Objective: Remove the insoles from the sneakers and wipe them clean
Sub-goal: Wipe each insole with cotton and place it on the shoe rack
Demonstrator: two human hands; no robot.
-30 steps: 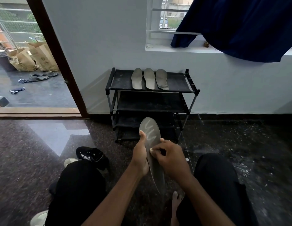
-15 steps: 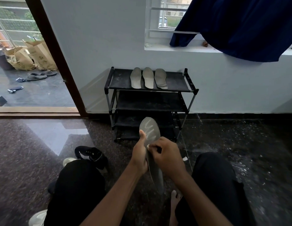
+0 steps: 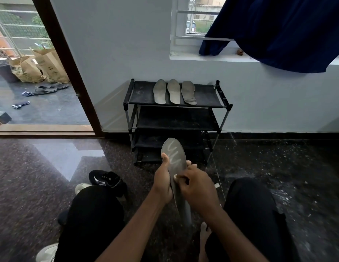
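Curled round the grey squiggle-marked foam insole (image 3: pixel 174 155) between my knees, my left grip (image 3: pixel 162 183) holds it, right grip (image 3: pixel 199 189) pinching its middle; three grey insoles (image 3: pixel 173 91) lie atop the black shoe rack (image 3: pixel 204 95).

Three grey foam insoles (image 3: pixel 173 91) lie side by side atop the black metal shoe rack (image 3: pixel 204 95) at frame centre; a black knit sneaker (image 3: pixel 106 180) sits lower left, on the dark stone floor (image 3: pixel 32 176).
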